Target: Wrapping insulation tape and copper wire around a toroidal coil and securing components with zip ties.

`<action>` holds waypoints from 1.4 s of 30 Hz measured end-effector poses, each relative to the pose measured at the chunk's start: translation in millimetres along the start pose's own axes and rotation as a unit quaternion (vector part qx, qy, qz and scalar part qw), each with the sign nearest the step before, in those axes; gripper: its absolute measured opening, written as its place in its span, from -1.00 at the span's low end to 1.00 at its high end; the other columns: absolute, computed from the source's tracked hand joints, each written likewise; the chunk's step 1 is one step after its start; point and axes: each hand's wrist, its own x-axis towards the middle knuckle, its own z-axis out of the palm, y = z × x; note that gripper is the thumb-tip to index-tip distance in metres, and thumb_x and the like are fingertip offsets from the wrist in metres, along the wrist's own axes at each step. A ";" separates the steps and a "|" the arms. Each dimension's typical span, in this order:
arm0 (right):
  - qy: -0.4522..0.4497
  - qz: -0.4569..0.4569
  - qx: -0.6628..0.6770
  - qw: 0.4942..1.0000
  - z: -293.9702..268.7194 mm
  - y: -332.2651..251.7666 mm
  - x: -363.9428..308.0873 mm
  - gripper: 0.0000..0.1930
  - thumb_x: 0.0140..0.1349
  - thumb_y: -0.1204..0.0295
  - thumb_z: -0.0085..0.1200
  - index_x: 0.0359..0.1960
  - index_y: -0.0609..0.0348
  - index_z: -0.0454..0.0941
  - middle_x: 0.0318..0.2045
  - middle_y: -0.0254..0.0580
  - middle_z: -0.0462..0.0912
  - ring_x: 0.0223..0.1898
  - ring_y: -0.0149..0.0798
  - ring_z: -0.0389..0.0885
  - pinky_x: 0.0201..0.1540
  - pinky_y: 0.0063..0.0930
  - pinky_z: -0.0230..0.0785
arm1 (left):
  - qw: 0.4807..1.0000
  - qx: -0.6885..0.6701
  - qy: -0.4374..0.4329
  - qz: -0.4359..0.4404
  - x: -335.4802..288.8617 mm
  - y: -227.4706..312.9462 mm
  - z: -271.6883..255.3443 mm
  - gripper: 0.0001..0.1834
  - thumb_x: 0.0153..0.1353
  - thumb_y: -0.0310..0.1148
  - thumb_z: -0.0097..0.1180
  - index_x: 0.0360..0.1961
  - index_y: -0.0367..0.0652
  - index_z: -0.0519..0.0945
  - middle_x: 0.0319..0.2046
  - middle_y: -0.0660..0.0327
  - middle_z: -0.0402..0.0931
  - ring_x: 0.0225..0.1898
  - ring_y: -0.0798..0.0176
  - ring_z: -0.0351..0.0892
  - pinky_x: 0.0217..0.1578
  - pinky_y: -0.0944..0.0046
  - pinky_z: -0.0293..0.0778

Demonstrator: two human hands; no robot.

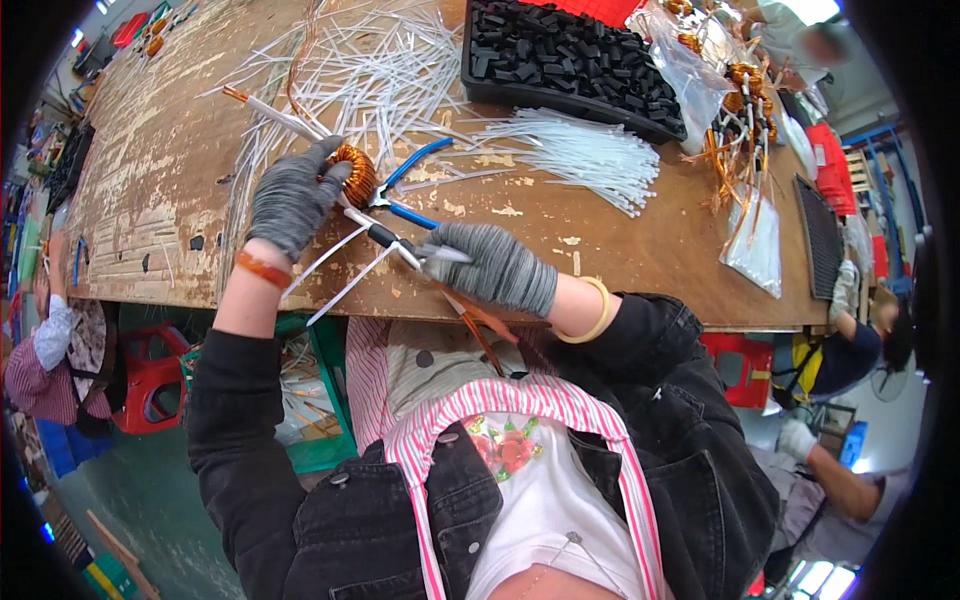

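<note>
White shirt up close, left hand pinching the copper coil, right hand seemingly pinching its leads, so if I yank, that black sleeve could slip.

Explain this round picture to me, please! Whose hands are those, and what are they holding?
There's no robot here: those are a person's own hands in grey gloves. A camera on the person's head looks down, and its wide lens bends straight edges. The left hand holds a ring-shaped coil of copper-coloured wire. The right hand is at a lead with a black sleeve, just below the coil in the picture; its exact grip is hard to see. Blue-handled pliers lie beside the coil. On the worn wooden table are scattered thin white strips, a neater pile of white cable ties and a black tray of small black pieces.
</note>
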 end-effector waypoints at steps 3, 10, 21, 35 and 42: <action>-0.013 0.009 -0.036 0.999 2.6 4.3 -5.3 -0.72 0.18 0.30 0.05 -0.14 0.18 0.51 -0.35 -0.05 0.58 -0.26 -0.10 0.58 -0.19 -0.36 0.40 | 0.983 0.179 -0.028 0.024 9.5 17.1 17.5 -0.44 -0.02 -0.08 0.23 0.01 -0.11 0.50 -0.31 -0.02 0.56 -0.25 0.02 0.54 -0.18 0.15 0.44; 0.102 0.004 -0.102 0.990 0.3 42.4 -12.7 -0.71 0.17 0.25 0.05 -0.17 0.18 0.51 -0.33 0.04 0.56 -0.25 -0.03 0.54 -0.17 -0.32 0.38 | 0.978 -0.172 0.122 0.003 -11.1 -2.0 35.1 -0.35 -0.01 -0.27 0.28 0.13 -0.17 0.36 -0.19 0.11 0.52 -0.19 0.21 0.53 -0.16 0.27 0.48; -0.117 0.066 -0.062 0.989 20.9 36.0 -12.7 -0.68 0.18 0.17 -0.02 -0.15 0.10 0.49 -0.35 0.09 0.57 -0.28 0.08 0.54 -0.22 -0.23 0.38 | 0.821 -0.561 0.081 -0.061 -76.1 -34.8 28.7 -0.39 0.15 -0.29 0.11 0.20 -0.19 0.21 0.11 0.09 0.29 0.11 0.10 0.36 0.09 0.18 0.35; 0.001 0.089 0.552 0.829 -24.8 47.4 3.7 -0.50 0.28 0.13 -0.10 0.09 0.28 0.30 -0.22 -0.15 0.55 -0.35 -0.35 0.58 -0.25 -0.46 0.47 | 0.927 -0.067 0.369 0.010 -119.3 30.3 0.7 -0.62 0.11 -0.40 0.17 -0.03 -0.21 0.46 -0.13 0.13 0.46 -0.11 0.21 0.45 -0.04 0.26 0.35; -0.007 0.010 0.641 0.767 11.3 -2.6 21.8 -0.49 0.28 0.14 -0.11 0.13 0.26 0.26 -0.10 -0.05 0.51 -0.14 -0.21 0.54 -0.03 -0.29 0.40 | 0.989 -0.119 0.010 0.092 -126.5 82.9 24.1 -0.84 0.07 -0.40 0.16 -0.33 -0.25 0.58 -0.45 0.11 0.52 -0.37 0.17 0.52 -0.31 0.27 0.41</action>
